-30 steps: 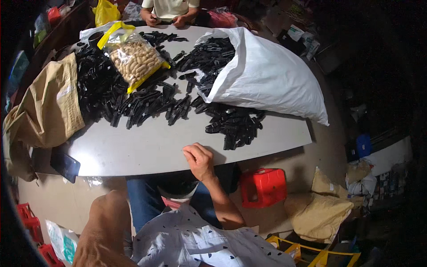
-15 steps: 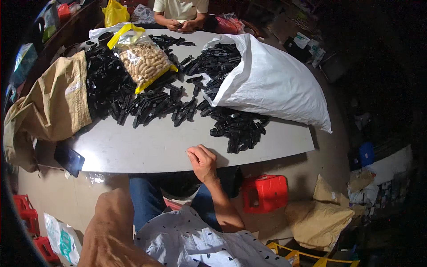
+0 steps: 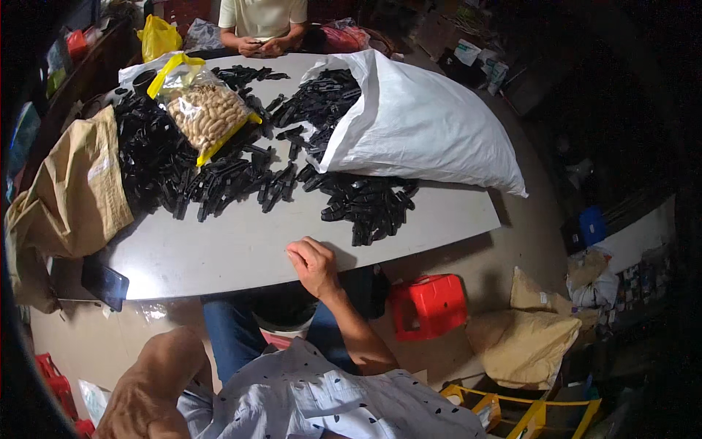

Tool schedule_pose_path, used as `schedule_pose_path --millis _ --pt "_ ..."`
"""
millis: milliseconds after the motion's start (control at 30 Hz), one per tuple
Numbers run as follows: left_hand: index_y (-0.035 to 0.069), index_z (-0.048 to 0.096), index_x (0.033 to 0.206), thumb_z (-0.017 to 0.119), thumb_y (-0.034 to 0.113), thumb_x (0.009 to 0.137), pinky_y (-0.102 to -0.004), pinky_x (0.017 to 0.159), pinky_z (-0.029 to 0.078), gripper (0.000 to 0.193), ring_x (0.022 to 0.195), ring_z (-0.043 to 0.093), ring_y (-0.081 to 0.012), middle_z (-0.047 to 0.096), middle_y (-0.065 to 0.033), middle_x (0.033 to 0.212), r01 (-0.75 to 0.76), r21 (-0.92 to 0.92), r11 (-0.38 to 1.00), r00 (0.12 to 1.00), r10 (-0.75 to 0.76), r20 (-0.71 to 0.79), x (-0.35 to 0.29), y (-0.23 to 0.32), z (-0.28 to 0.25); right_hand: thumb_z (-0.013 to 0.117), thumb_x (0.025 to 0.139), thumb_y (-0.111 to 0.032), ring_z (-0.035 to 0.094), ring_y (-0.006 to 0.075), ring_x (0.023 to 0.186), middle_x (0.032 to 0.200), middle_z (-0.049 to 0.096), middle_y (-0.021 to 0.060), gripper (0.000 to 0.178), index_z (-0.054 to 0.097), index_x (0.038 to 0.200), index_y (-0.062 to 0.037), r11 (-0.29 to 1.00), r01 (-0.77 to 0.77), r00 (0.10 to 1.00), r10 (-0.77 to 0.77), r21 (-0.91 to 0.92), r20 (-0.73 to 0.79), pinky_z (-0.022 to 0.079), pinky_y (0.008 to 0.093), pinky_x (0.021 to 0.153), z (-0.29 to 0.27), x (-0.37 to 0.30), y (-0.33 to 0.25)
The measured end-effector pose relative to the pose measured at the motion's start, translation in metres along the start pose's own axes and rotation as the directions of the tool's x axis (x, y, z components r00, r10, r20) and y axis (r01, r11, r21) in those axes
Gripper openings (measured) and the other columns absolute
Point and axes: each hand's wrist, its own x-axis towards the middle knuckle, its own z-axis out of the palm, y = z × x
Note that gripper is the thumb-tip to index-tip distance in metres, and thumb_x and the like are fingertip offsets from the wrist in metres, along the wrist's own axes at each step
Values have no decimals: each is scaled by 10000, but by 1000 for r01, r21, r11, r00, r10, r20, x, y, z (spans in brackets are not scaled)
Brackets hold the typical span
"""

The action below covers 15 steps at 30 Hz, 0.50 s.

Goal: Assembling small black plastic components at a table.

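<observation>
My right hand (image 3: 314, 265) rests at the near edge of the pale table (image 3: 219, 252), its fingers curled in and the thumb against them. Whether anything is inside them is hidden. My left arm (image 3: 172, 358) is bent at the lower left, close to the camera; its hand runs out of the picture. Beyond my right hand lies a small heap of black plastic clip-like pieces (image 3: 369, 212). More such pieces (image 3: 157, 157) are heaped at the left, and others fill the mouth of a white woven sack (image 3: 431, 124). On the left heap lies a clear bag of peanuts (image 3: 208, 117).
A tan sack (image 3: 77, 183) hangs over the table's left end, near a dark phone (image 3: 106, 284). Across the table sits another person (image 3: 263, 22), hands together. A red plastic stool (image 3: 431, 306) and a tan sack (image 3: 523, 344) are on the floor at right.
The view has shifted, so the table and its things sit further left. My left arm has moved lower and to the left in the picture. The right hand stays curled at the table edge.
</observation>
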Motion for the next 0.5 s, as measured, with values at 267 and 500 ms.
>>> schedule_pose_path --millis 267,500 --pt "-10 401 1299 513 183 945 -363 911 527 418 1096 574 -164 510 -197 1276 -164 181 970 964 119 236 -168 -89 -152 623 827 -18 614 325 721 800 594 123 58 595 877 -16 1000 -11 1000 12 11 -19 490 396 617 -1 1 6" --pt "-29 469 1187 534 200 922 -350 871 520 356 1027 593 -168 556 -180 1159 -535 457 711 845 449 291 53 92 -37 641 807 -3 616 329 723 794 605 122 90 617 890 -27 996 -48 997 43 -81 -59 493 395 624 -16 -4 19"
